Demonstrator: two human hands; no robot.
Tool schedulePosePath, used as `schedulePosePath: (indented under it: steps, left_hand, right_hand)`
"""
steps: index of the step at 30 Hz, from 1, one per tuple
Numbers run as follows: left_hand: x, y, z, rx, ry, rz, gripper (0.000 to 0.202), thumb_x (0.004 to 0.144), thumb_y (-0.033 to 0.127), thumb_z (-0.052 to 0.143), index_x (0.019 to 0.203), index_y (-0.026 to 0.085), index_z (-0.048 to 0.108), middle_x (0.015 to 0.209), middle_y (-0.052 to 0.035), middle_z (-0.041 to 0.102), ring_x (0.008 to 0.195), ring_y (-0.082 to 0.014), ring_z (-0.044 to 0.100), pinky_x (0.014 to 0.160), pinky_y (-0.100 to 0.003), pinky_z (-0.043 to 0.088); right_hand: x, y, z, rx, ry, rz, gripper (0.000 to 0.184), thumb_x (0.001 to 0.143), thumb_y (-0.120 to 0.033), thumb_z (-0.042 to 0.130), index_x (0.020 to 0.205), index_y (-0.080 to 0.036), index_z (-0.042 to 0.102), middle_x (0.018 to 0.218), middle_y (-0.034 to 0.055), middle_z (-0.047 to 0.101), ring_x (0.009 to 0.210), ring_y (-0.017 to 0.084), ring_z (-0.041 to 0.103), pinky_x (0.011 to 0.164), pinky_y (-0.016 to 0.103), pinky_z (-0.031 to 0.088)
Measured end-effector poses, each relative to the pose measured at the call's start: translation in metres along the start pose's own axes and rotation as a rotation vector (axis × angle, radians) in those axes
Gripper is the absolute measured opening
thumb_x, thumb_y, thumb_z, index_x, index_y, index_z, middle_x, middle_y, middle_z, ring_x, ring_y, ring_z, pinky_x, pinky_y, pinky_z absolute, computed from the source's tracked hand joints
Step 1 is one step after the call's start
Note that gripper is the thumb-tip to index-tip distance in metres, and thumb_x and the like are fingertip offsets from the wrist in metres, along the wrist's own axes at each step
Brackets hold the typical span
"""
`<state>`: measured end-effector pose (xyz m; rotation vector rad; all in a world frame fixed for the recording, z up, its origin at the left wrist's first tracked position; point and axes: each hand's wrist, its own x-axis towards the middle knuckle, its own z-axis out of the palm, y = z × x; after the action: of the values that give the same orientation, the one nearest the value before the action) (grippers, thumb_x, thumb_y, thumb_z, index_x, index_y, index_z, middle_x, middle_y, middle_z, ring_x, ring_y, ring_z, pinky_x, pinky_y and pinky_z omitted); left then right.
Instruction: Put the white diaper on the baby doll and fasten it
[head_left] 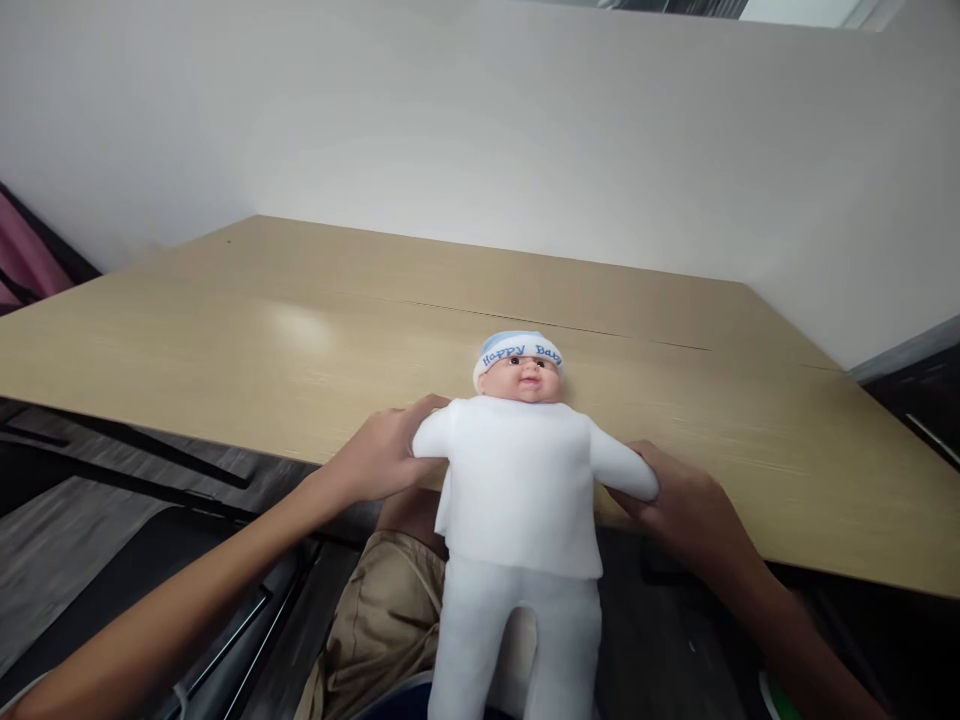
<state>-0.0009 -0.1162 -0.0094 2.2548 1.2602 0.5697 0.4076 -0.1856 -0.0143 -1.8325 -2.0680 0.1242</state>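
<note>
Apparently, the doll is a light, padded thing — its plump white body looks like stuffed cloth, likely to squash under pressure and spring back, with limbs that should bend easily. It is held head up, facing the wearer, at the near edge of the tabletop; its legs run down beside the tan shorts and out of view. Whether its back touches the edge, I cannot tell. The left grip is closed around the end of one stubby arm, the right grip around the other, so both are spread sideways. Cloth there should not slip much, though a hard pull might strain the shoulders. The head, under a blue-and-white cap, looks smoother and firmer, perhaps moulded plastic — slicker to pinch. For steadier support, the broad torso would suit two palms; nothing on it seems fragile.
</note>
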Motion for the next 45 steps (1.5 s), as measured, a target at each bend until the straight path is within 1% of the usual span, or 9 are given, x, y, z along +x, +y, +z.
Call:
schedulePosePath:
  steps: [3,8,15,20,27,31,36,41,45]
  left_hand:
    - [0.009,-0.013,0.005,0.049,-0.011,-0.05,0.06,0.089,0.041,0.069,0.146,0.025,0.064,0.117,-0.0071,0.085,0.1,-0.0334,0.08,0.081,-0.036,0.054]
    - [0.021,-0.03,0.004,0.148,0.014,-0.115,0.05,0.098,0.055,0.065,0.139,0.026,0.066,0.118,-0.0082,0.085,0.103,-0.0356,0.081,0.076,-0.036,0.048]
    - [0.05,-0.051,-0.005,0.295,0.055,-0.209,0.056,0.098,0.078,0.062,0.103,0.022,0.068,0.098,-0.0114,0.082,0.088,-0.033,0.076,0.067,-0.034,0.038]
    - [0.089,-0.075,-0.003,0.349,0.112,-0.199,0.063,0.097,0.083,0.06,0.104,0.021,0.069,0.101,-0.0135,0.083,0.09,-0.0331,0.075,0.07,-0.035,0.041]
    - [0.151,-0.105,0.003,0.511,0.174,-0.146,0.078,0.099,0.091,0.047,0.112,0.018,0.071,0.101,-0.0183,0.082,0.094,-0.0386,0.075,0.088,-0.044,0.05]
    - [0.185,-0.115,0.0,0.475,0.203,-0.18,0.078,0.097,0.09,0.05,0.116,0.018,0.071,0.105,-0.0176,0.082,0.095,-0.037,0.074,0.082,-0.041,0.049]
    - [0.222,-0.131,-0.001,0.436,0.261,-0.164,0.077,0.095,0.089,0.055,0.116,0.017,0.073,0.106,-0.0165,0.083,0.094,-0.0349,0.074,0.077,-0.037,0.046]
    - [0.255,-0.147,-0.001,0.486,0.315,-0.172,0.076,0.09,0.092,0.055,0.105,0.019,0.073,0.097,-0.0151,0.082,0.087,-0.0366,0.075,0.072,-0.038,0.045]
    - [0.279,-0.157,-0.001,0.511,0.351,-0.17,0.079,0.089,0.095,0.055,0.108,0.02,0.073,0.096,-0.0147,0.082,0.088,-0.0385,0.076,0.07,-0.038,0.045]
  right_hand:
    - [0.008,0.01,0.014,0.05,-0.044,0.014,0.027,0.096,-0.056,0.064,0.099,-0.03,0.072,0.092,0.005,0.084,0.075,0.03,0.077,0.06,0.033,0.045]
    - [0.026,0.021,0.031,0.065,-0.022,0.051,0.032,0.095,-0.058,0.065,0.106,-0.029,0.074,0.094,0.0061,0.085,0.079,0.032,0.079,0.063,0.035,0.047]
    - [0.06,0.039,0.048,0.02,0.058,0.041,0.037,0.096,-0.061,0.063,0.108,-0.028,0.075,0.094,0.0086,0.085,0.08,0.034,0.078,0.064,0.036,0.047]
    - [0.101,0.044,0.061,0.011,0.092,0.044,0.041,0.095,-0.062,0.064,0.109,-0.025,0.076,0.095,0.0095,0.084,0.082,0.032,0.077,0.068,0.036,0.047]
    - [0.163,0.055,0.079,-0.033,0.144,0.122,0.045,0.094,-0.062,0.067,0.111,-0.022,0.079,0.096,0.0117,0.084,0.083,0.032,0.075,0.069,0.035,0.045]
    - [0.196,0.061,0.083,-0.046,0.152,0.164,0.045,0.094,-0.061,0.07,0.113,-0.021,0.08,0.097,0.013,0.084,0.082,0.032,0.075,0.07,0.036,0.047]
    - [0.232,0.071,0.089,-0.015,0.178,0.129,0.042,0.096,-0.054,0.072,0.122,-0.023,0.079,0.109,0.0129,0.085,0.093,0.033,0.077,0.076,0.036,0.049]
    - [0.265,0.085,0.094,-0.054,0.194,0.129,0.039,0.093,-0.058,0.074,0.108,-0.022,0.077,0.099,0.0128,0.084,0.085,0.033,0.075,0.071,0.035,0.046]
    - [0.286,0.095,0.096,-0.091,0.194,0.131,0.04,0.092,-0.059,0.075,0.108,-0.022,0.075,0.097,0.0128,0.083,0.082,0.033,0.074,0.068,0.034,0.042]
